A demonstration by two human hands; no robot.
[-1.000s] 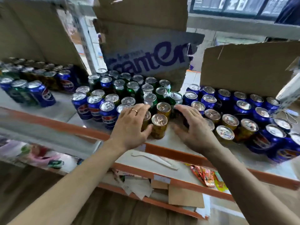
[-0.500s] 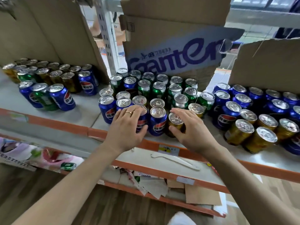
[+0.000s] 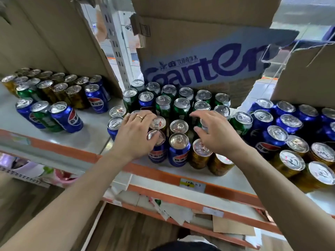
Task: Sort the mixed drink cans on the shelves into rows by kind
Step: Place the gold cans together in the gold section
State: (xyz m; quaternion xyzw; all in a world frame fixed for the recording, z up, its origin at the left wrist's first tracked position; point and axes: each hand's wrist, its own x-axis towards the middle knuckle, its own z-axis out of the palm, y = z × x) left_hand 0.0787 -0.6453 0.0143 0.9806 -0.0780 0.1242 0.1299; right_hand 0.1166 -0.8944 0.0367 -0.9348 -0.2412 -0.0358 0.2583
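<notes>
Mixed drink cans stand on a white shelf (image 3: 90,140) with an orange front edge. In the middle cluster, blue Pepsi cans (image 3: 178,149) stand in front, gold cans (image 3: 200,154) to their right and green cans (image 3: 181,107) behind. My left hand (image 3: 136,134), wearing a ring, lies flat over the tops of blue cans at the cluster's left, thumb against one can (image 3: 156,137). My right hand (image 3: 215,134) hovers over cans right of centre, fingers curved and apart; a can top (image 3: 204,124) shows under them. Neither hand is closed around a can.
A second mixed group of cans (image 3: 67,116) stands on the left, blue cans (image 3: 275,134) and gold cans (image 3: 290,163) on the right. A printed cardboard box (image 3: 199,51) and plain cardboard stand behind. A lower shelf (image 3: 174,211) holds paper and cardboard scraps.
My view swung left and closer. Both hands left the gold cans at the front: the left now lies on blue cans, the right has lifted over cans farther back.
</notes>
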